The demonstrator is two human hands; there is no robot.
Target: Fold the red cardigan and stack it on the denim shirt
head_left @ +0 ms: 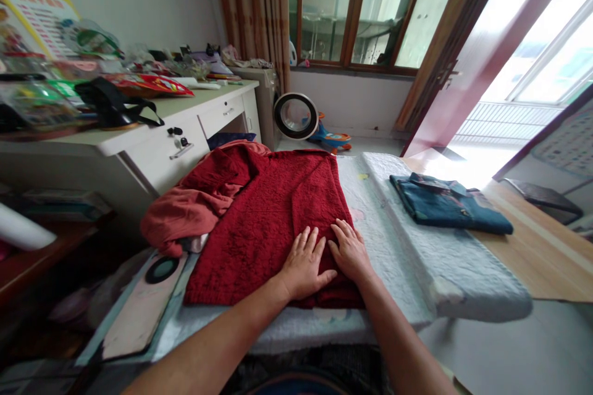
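A dark red garment (250, 228) with a crinkled texture lies spread on a pale blue quilted cover (384, 259). My left hand (308, 264) rests flat on its lower right part, fingers spread. Close beside it, my right hand (349, 250) lies flat along the garment's right edge, fingers extended. Neither hand grips anything. Bunched at the garment's upper left is a salmon-pink cloth (185, 213), with red fabric lying partly over it. Farther right, a folded dark blue denim garment (454, 203) sits on the raised, folded part of the cover and the wooden surface.
A flat pale panel with a dark ring (139, 315) lies at the left front. Beyond it stands a white desk (180, 154) crowded with bags and jars. A washing machine (264, 83) with its round door open is at the back. A wooden surface (551, 247) extends right.
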